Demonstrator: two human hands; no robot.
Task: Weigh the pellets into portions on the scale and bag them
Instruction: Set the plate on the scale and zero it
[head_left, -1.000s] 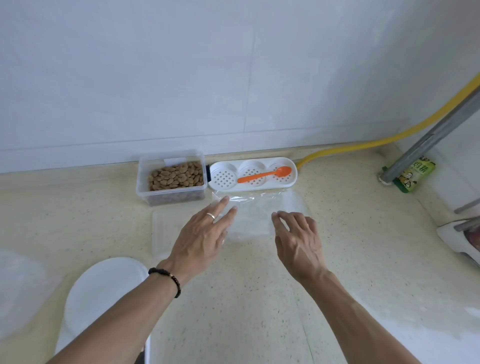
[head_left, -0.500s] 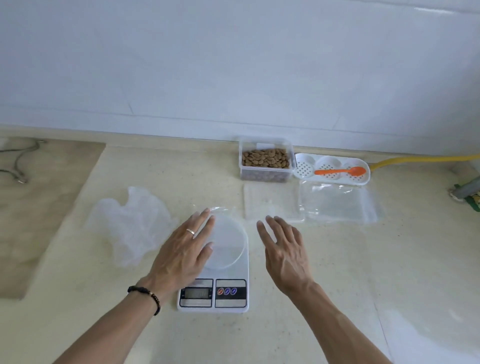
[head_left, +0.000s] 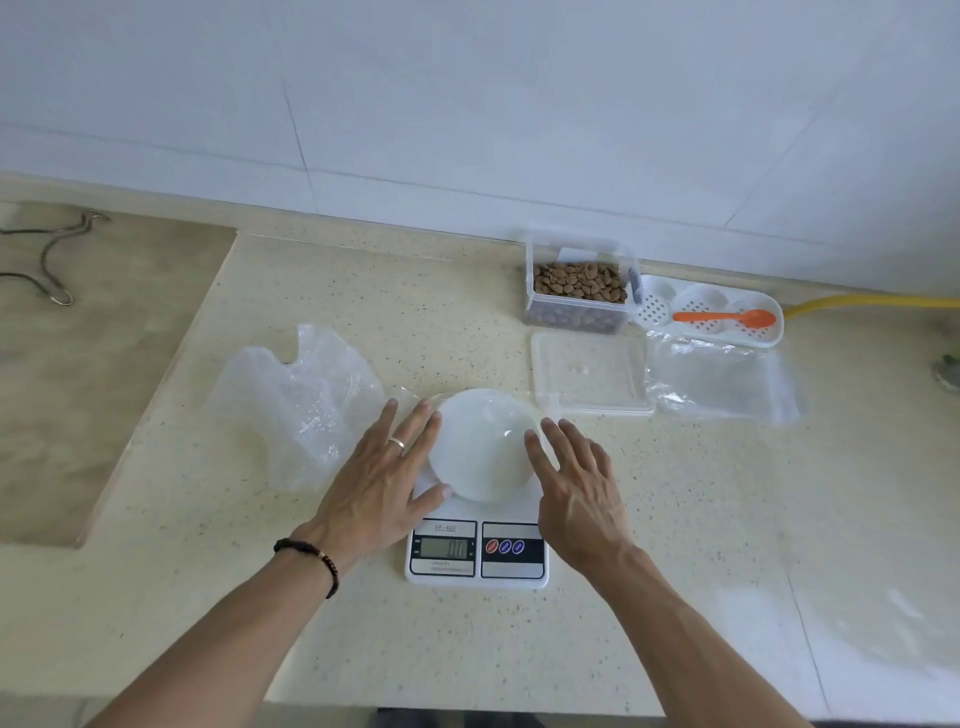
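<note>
Two hands flank the round white platform (head_left: 480, 447) of the kitchen scale (head_left: 477, 519), over which a clear bag (head_left: 467, 410) appears to be spread; its edges are hard to trace. The left hand (head_left: 387, 475) lies flat with straight fingers at the platform's left rim, and the right hand (head_left: 574, 486) lies flat at its right rim, both released and gripping nothing. The pellets (head_left: 579, 280) sit in an open clear tub (head_left: 576, 317) well beyond the right hand, up and to its right, so the right hand is the nearer one. Just right of the tub an orange spoon (head_left: 724, 317) rests in a white tray (head_left: 769, 332), its long axis running left to right. Half a second ago the hands were wider apart and less centred; they have since closed in on the platform.
</note>
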